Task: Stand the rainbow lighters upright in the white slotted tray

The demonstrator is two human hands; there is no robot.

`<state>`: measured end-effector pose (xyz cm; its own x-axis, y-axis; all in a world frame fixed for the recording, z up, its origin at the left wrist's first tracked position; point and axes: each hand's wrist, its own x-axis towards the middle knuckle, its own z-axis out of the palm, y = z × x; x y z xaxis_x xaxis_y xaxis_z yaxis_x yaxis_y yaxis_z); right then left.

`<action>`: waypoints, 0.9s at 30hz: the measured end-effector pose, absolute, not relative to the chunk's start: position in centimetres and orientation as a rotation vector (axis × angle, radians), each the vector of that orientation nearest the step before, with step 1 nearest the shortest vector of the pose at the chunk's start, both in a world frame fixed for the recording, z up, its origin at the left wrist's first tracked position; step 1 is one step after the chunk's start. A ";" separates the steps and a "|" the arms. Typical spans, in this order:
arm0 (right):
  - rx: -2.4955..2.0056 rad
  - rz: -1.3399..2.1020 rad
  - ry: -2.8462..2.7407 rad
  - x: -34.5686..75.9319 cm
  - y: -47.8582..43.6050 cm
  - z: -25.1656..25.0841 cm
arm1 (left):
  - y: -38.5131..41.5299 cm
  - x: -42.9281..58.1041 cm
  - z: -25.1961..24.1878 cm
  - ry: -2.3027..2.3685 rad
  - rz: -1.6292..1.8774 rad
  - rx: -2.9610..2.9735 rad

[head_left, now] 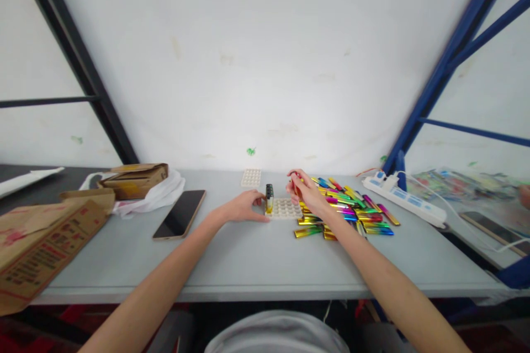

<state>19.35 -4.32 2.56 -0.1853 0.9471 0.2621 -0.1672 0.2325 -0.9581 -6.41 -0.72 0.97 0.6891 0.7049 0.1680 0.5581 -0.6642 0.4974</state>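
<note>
A white tray with round holes lies on the grey table. A few shiny tubes stand upright in its left corner. My left hand rests against the tray's left edge, fingers curled on it. My right hand hovers over the tray's right side, closed on a shiny reddish tube. A pile of several rainbow-coloured metallic tubes lies just right of the tray.
A second small holed tray lies farther back. A phone lies at left, beside cardboard boxes and a larger carton. A white power strip sits at right. Blue frame bars rise at right.
</note>
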 end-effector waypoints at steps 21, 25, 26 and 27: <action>-1.227 0.437 -1.636 17.8 -5.2 1.8 | -0.7 -6.4 0.9 1.003 0.463 2.487; -1.230 0.429 -1.677 17.6 -5.3 1.6 | -0.8 -6.4 1.0 0.997 0.470 2.487; -1.241 0.417 -1.683 17.6 -5.3 1.5 | -0.8 -6.4 1.0 0.995 0.472 2.486; -1.252 0.404 -1.687 17.5 -5.2 1.5 | -0.8 -6.4 1.0 0.994 0.473 2.485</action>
